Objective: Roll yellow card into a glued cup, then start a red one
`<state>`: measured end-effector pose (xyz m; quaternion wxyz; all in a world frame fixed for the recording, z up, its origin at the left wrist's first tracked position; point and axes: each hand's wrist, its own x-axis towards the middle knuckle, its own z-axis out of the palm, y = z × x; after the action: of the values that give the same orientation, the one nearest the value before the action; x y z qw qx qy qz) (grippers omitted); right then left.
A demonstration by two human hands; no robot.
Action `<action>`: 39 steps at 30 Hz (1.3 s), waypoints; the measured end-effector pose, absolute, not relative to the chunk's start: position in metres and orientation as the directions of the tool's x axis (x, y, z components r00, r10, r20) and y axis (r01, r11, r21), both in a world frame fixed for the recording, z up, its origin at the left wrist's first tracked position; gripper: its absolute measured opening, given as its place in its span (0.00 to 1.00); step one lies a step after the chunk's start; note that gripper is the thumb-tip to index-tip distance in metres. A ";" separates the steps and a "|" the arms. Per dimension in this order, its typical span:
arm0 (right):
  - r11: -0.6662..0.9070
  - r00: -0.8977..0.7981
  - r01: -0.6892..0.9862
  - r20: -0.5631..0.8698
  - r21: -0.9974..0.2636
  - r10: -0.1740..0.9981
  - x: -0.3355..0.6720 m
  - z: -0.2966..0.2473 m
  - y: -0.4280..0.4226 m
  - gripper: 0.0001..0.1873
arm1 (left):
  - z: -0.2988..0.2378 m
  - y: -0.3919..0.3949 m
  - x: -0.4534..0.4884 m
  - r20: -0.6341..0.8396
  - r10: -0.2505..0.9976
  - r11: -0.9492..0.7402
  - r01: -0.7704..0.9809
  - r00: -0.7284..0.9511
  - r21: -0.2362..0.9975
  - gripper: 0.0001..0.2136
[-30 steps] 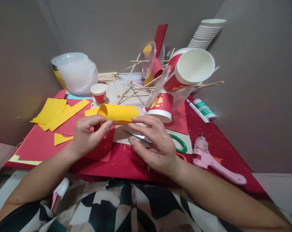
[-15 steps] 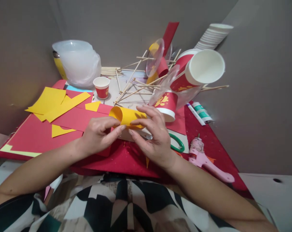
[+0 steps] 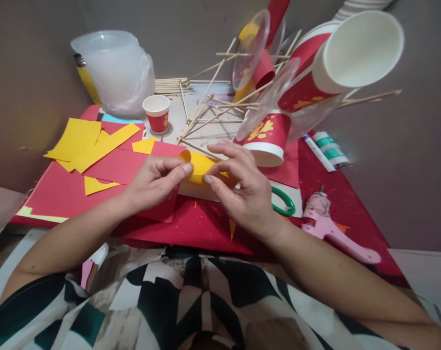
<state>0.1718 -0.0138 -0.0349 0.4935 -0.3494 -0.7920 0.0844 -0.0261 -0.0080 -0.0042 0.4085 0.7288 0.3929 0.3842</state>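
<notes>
A rolled piece of yellow paper (image 3: 199, 167) is held between both hands above the table's front edge. My left hand (image 3: 158, 181) pinches its left end between thumb and fingers. My right hand (image 3: 242, 192) grips the right part, thumb in front and fingers over the top, hiding that end. Just behind stands a framework of thin wooden sticks (image 3: 202, 104), joined to red-and-white paper cups (image 3: 267, 136) and clear plastic discs (image 3: 250, 51). A small red paper cup (image 3: 157, 114) stands upright behind my left hand.
Yellow paper pieces (image 3: 78, 141) and red sheets (image 3: 111, 167) cover the left side. A milky plastic tub (image 3: 113, 73) stands at the back left. To the right lie a pink glue gun (image 3: 337, 233), green-handled scissors (image 3: 284, 200) and a green-white roll (image 3: 329, 148).
The yellow roll has been pressed narrower and flatter between my hands, its open left end now smaller. My view has shifted, so the cups at right look closer.
</notes>
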 end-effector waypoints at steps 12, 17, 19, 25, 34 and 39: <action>0.711 -0.278 0.466 0.676 -0.527 0.683 0.172 -0.034 -0.017 0.03 | 0.003 0.003 -0.040 -0.033 0.853 -0.108 0.239 0.521 0.965 0.17; 0.696 -0.269 0.461 0.661 -0.550 0.700 0.172 -0.034 -0.017 0.04 | 0.001 0.002 -0.040 -0.010 0.844 -0.133 0.227 0.536 0.965 0.11; 0.700 -0.265 0.455 0.667 -0.551 0.697 0.172 -0.034 -0.016 0.04 | 0.000 0.001 -0.038 -0.002 0.856 -0.134 0.227 0.516 0.964 0.07; 0.718 -0.235 0.430 0.700 -0.547 0.675 0.171 -0.032 -0.017 0.03 | 0.000 -0.001 -0.035 0.017 0.900 -0.124 0.220 0.435 0.968 0.09; 0.736 -0.012 0.261 0.761 -0.624 0.649 0.175 -0.032 -0.024 0.17 | 0.006 0.031 -0.063 0.025 0.985 -0.013 -0.071 0.171 0.997 0.08; 0.645 0.040 0.182 0.661 -0.742 0.750 0.176 -0.036 -0.026 0.17 | 0.005 0.044 -0.069 -0.055 0.991 0.091 -0.311 0.123 0.946 0.13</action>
<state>0.1764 -0.0257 -0.0362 0.6272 -0.3557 -0.6550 0.2260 -0.0686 0.0440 0.0051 0.6192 0.4219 0.4028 0.5257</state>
